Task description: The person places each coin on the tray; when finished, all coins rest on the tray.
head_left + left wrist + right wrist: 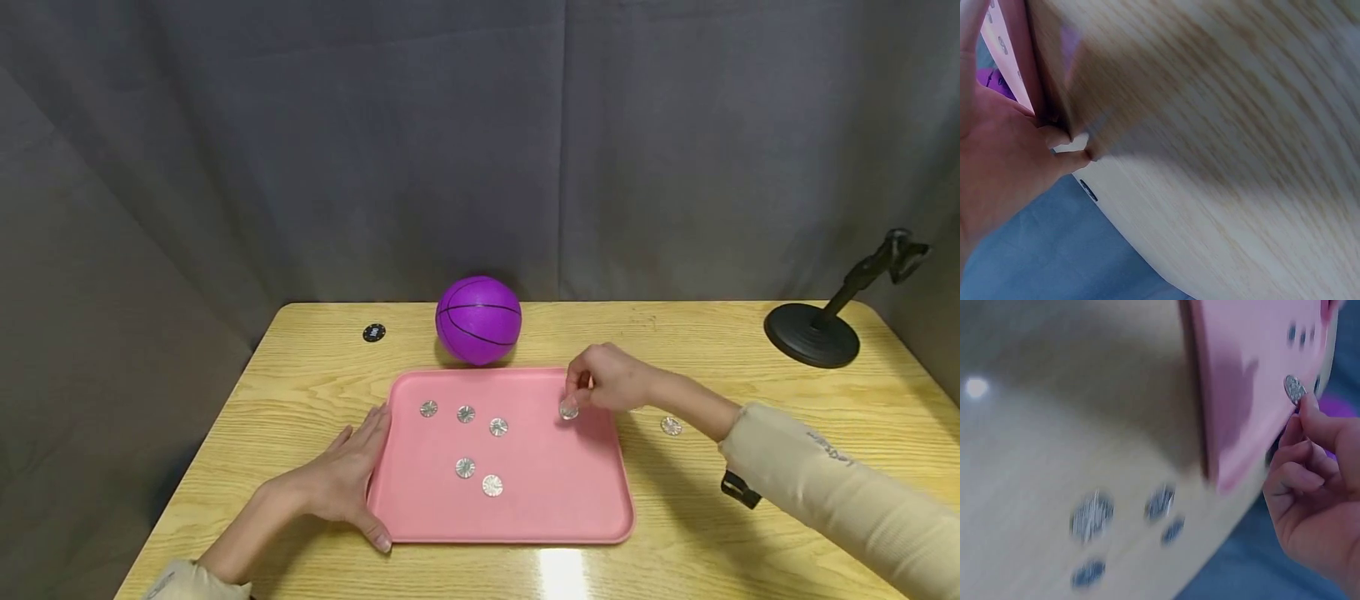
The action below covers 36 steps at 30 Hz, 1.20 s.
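A pink tray (547, 500) lies on the table, and several silver coins (465, 467) are spread over its left and middle part. My right hand (611, 379) pinches one more silver coin (1295, 390) between thumb and index finger, above the tray's upper right area; its other fingers are curled in. My left hand (341, 475) rests along the tray's left rim, fingers extended toward the far corner and the thumb at the near corner. In the left wrist view, the fingertips of the left hand (1007, 150) reach down by the tray's side.
Right of the tray, several coins (1092, 515) lie on the wooden table, partly hidden by the right arm in the head view. Behind it sits a purple ball (478, 321). A black chip (374, 333) lies back left; a black stand (812, 335) stands back right.
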{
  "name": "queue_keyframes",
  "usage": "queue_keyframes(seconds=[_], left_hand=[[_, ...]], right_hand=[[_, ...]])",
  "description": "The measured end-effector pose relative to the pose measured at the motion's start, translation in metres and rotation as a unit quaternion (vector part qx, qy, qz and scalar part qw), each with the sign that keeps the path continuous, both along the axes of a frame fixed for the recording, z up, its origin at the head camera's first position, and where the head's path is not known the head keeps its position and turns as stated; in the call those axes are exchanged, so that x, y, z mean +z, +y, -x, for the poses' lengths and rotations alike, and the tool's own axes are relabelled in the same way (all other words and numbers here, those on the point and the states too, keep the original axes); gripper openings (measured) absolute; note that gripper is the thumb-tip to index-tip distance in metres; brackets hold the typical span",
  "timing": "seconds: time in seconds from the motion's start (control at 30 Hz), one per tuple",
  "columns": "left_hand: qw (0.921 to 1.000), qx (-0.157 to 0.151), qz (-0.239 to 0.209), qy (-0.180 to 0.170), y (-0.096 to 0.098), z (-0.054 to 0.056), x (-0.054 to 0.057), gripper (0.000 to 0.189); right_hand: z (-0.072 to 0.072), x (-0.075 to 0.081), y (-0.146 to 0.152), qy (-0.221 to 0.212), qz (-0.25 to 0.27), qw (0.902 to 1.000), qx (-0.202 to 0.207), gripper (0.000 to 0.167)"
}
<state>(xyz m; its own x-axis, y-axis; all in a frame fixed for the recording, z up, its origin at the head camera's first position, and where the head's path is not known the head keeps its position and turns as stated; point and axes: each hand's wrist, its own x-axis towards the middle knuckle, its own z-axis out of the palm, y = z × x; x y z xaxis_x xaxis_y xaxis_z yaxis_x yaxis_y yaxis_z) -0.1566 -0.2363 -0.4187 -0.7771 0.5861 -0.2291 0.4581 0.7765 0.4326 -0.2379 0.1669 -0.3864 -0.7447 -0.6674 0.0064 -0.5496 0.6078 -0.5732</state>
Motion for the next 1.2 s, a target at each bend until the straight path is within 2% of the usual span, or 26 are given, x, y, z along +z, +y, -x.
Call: queue_keyframes(seconds=[0.13, 0.33, 0.5, 0.6, 0.77, 0.97, 1.07, 1.2], left_hand=[[1.0, 0.001, 0.003, 0.001, 0.0, 0.001, 0.0, 0.161], [1.0, 0.0, 0.003, 0.002, -0.001, 0.001, 0.0, 0.161], [1.0, 0.004, 0.002, 0.002, -0.003, 0.0, 0.001, 0.161], [1.0, 0.002, 0.006, 0.003, -0.003, 0.001, 0.0, 0.16], [1.0, 0.001, 0.002, 0.0, -0.002, 0.002, -0.001, 0.16], [1.0, 0.001, -0.001, 0.001, -0.002, 0.002, -0.003, 0.16], [1.0, -0.001, -0.002, 0.004, -0.002, 0.002, -0.003, 0.16], [1.0, -0.003, 0.001, 0.003, -0.001, 0.002, -0.003, 0.16]], right_hand=[[-0.018, -0.014, -0.019, -0.039, 0.013, 0.998, 0.049, 0.013], [-0.028, -0.032, -0.024, -0.033, 0.006, 0.9988, 0.037, 0.014], [-0.028, -0.036, -0.026, -0.021, 0.015, 0.9991, 0.033, 0.014], [-0.026, -0.032, -0.021, -0.007, 0.021, 0.9996, 0.019, 0.011], [-0.017, -0.011, 0.01, 0.027, 0.016, 0.9984, -0.048, 0.006], [-0.01, 0.013, 0.074, 0.053, -0.043, 0.9911, -0.114, 0.026], [-0.011, 0.013, 0.1, 0.062, -0.069, 0.9885, -0.12, 0.025], [-0.02, -0.001, 0.12, 0.045, -0.081, 0.9909, -0.097, 0.025]])
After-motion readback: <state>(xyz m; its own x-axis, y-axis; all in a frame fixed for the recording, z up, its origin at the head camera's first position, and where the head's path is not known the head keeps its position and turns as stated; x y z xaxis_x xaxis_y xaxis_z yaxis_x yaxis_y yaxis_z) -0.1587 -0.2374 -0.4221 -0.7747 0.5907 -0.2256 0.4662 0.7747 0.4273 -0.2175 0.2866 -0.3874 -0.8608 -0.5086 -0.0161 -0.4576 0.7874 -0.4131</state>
